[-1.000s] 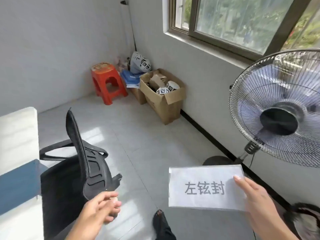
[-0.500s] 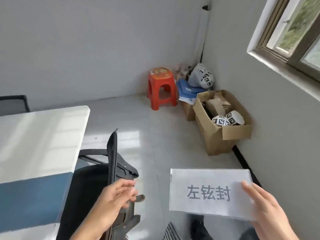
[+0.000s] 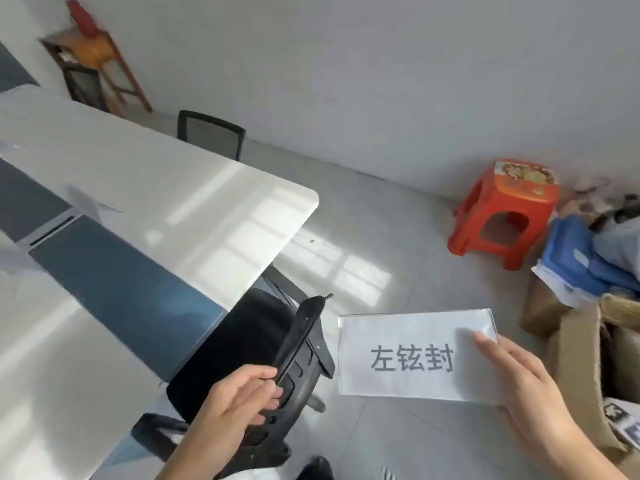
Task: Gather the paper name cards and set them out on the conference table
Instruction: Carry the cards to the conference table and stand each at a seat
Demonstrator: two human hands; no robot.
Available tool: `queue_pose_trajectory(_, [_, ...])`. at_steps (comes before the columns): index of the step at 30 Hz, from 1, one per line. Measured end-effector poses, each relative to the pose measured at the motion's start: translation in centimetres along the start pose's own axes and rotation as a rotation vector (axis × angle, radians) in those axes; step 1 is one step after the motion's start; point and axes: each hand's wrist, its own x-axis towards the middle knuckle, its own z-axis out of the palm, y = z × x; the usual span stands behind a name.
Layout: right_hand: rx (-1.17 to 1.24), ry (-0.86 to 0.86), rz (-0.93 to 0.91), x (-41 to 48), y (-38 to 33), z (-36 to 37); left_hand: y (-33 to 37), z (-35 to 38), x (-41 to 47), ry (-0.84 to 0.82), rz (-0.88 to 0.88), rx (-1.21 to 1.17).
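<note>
Gripping black chair back [image 3: 298,337] with left hand [image 3: 232,407], right hand [image 3: 530,396] pinching name card [image 3: 412,355] edge, beside white table [image 3: 145,188].

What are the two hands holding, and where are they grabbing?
The right hand holds the paper name card by its right edge. The left hand grips the top edge of the black office chair's backrest.
</note>
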Motion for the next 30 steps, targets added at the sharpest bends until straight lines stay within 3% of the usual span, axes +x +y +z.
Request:
queue_pose_trajectory(8, [-0.021, -0.377, 0.109, 7.9, -0.4, 13.2, -1.7, -5.6, 2.8, 0.211, -0.127, -0.278])
queue_pose_trajectory(13, [-0.143, -0.504, 0.109, 9.2, -0.9, 20.1, -1.4, -6.9, 7.2, 0.265, -0.286, -0.680])
queue_pose_trajectory(19, [-0.244, -0.628, 0.127, 13.0, -2.3, 25.5, -0.6, -9.1, 8.9, 0.334, -0.164, -0.982])
queue_pose_trajectory(24, [-0.444, -0.865, 0.207, 17.8, -2.5, 29.9, -0.7, -10.3, 10.5, 0.576, -0.167, -1.083])
queue_pose_trajectory(27, [-0.665, -0.905, -0.016, 22.1, -2.5, 32.8, -0.2, -11.4, 11.4, 0.701, -0.173, -1.082])
queue_pose_trajectory(30, [-0.733, -0.923, -0.197, 25.7, -3.2, 36.3, 0.2, -12.5, 12.3, 0.797, -0.170, -1.043])
